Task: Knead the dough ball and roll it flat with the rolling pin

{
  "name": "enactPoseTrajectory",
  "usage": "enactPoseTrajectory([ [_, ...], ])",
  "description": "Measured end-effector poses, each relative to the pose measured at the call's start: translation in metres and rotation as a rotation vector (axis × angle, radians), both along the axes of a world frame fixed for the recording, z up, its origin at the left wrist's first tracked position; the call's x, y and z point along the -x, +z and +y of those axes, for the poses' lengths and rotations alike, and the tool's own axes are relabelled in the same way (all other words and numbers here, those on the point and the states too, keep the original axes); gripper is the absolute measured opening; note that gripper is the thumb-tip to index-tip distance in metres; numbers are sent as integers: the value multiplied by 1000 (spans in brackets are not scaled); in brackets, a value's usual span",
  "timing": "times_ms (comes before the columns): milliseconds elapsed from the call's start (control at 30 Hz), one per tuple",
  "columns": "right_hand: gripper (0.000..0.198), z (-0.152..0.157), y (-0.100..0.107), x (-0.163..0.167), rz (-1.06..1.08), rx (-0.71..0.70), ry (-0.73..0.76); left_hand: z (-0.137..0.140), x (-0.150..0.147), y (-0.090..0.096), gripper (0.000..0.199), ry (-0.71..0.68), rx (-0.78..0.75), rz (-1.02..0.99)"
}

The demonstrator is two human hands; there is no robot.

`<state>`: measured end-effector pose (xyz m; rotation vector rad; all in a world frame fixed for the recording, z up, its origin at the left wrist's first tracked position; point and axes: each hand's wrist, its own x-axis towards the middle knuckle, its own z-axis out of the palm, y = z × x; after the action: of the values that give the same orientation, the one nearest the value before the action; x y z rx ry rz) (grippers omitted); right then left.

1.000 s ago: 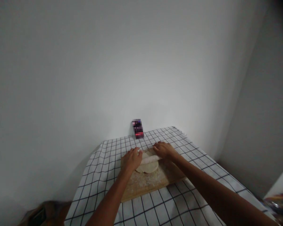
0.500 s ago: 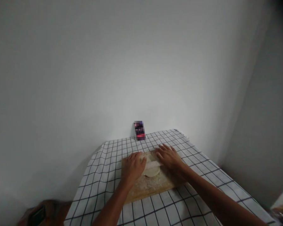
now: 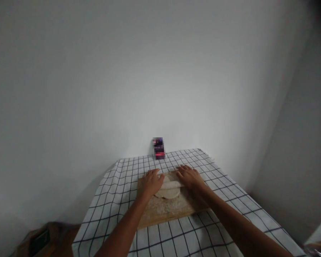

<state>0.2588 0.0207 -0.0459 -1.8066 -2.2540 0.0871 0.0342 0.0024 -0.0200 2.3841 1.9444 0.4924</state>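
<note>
A pale rolling pin lies across a flattened round of dough on a floured wooden board. My left hand rests over the pin's left end, fingers stretched forward and thumb apart. Over the right end lies my right hand, palm down with its fingers extended. Both palms cover the pin's ends, so only its middle shows. Dough is visible on the far and near sides of the pin.
The board sits on a white checked tablecloth. A blurred-out dark and red upright object stands at the back against the white wall. A brown item is low at the left, beyond the table's edge.
Both hands and the pin have shifted slightly; the left hand has moved a little away from me. More of the dough shows on the near side of the pin.
</note>
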Motion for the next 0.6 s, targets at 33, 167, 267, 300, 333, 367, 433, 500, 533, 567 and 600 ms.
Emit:
enactPoseTrajectory([
  [33, 48, -3, 1, 1, 3, -7, -1, -1, 0, -1, 42, -1, -11, 0],
  [167, 47, -16, 2, 2, 45, -72, 23, -6, 2, -8, 43, -40, -115, 20],
  [267, 50, -21, 6, 3, 42, -42, -11, -2, 1, -7, 40, -27, -59, -11],
  [300, 51, -22, 8, 4, 34, -24, -23, -1, 1, -6, 40, -17, -40, -18],
  [333, 52, -23, 9, 4, 29, -18, -26, -1, 1, -6, 40, -15, -32, -17],
  [367, 52, -25, 9, 4, 26, -24, -21, -3, 1, -5, 41, -17, -40, -8],
  [433, 50, -30, 8, 4, 25, -56, -1, -10, 1, -6, 43, -40, -86, 25],
  [500, 48, -34, 5, 3, 30, -85, 15, -18, 1, -6, 43, -58, -132, 50],
  [533, 48, -35, 5, 3, 36, -87, 15, -21, 1, -6, 43, -58, -139, 55],
  [567, 48, -35, 5, 3, 44, -79, 9, -22, 0, -6, 42, -53, -129, 55],
  [600, 48, -36, 6, 4, 53, -67, 0, -22, 0, -5, 42, -44, -106, 53],
])
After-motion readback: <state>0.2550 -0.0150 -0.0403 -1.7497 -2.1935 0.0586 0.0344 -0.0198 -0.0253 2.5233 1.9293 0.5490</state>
